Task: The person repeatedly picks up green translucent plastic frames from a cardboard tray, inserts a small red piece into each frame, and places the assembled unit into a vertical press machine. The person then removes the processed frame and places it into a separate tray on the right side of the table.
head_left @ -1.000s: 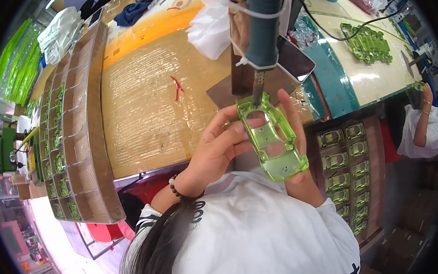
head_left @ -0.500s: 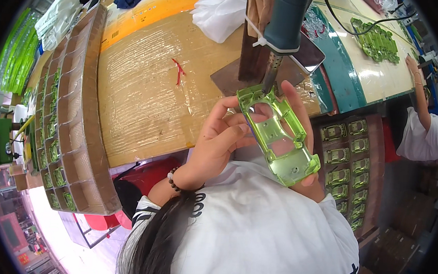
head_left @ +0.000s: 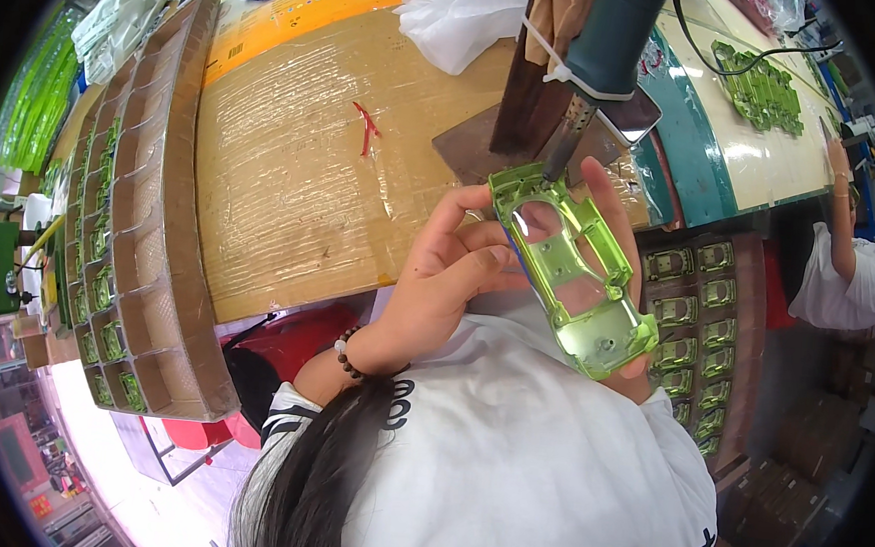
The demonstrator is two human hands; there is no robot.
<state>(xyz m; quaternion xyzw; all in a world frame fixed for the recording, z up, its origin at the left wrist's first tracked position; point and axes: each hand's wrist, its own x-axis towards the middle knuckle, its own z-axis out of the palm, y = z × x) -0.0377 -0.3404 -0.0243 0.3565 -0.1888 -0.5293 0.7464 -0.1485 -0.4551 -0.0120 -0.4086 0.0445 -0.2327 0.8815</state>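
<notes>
A shiny translucent green toy car body is tilted between my two hands above my lap, its underside with window openings showing. My left hand is closed on its left edge, with the thumb and bent fingers near the upper end. Behind the body and along its right side lies my right hand, gripping it; most of this palm is hidden. An electric soldering iron with a dark teal handle and perforated metal barrel points down from above. Its tip meets the body's upper end, or sits just over it.
A brown post stands beside the iron on a dark plate. Red scraps lie on the film-covered cardboard. A divided box stands left, a tray of car bodies right. Another person's arm reaches in far right.
The car body and both hands appear slightly farther right, along with the iron and the table, as the view shifts. My grip looks the same.
</notes>
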